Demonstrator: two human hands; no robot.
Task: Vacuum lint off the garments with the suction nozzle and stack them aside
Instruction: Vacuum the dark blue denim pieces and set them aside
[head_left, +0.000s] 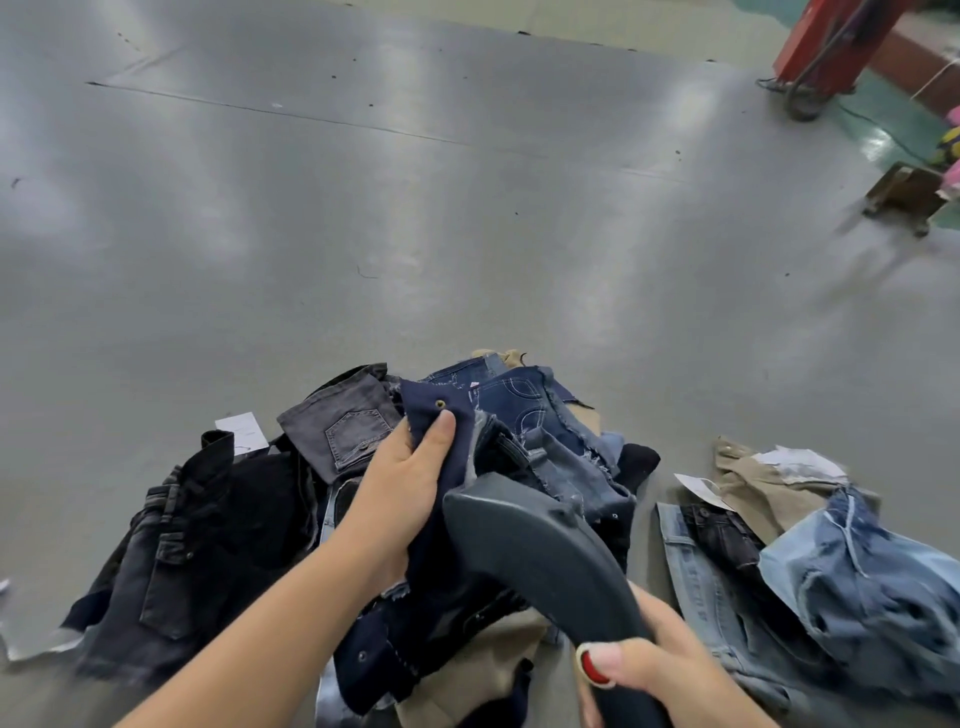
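Navy garment (447, 467) lifted over the near-centre heap of dark and blue denim (332, 499), pinched at its frayed edge by left hand (402, 486), thumb near a metal snap. Suction nozzle (524, 545) laid against the cloth, handle gripped by right hand (660, 660), thumb beside a red button. Right: smaller stack of light jeans (810, 571). Beyond, wide bare grey table (415, 208) to the far edge.

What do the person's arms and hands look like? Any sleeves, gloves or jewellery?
Both forearms are bare, with no sleeves in view. The left hand and right hand wear no gloves, and no rings or watch show. The right thumbnail is painted red.
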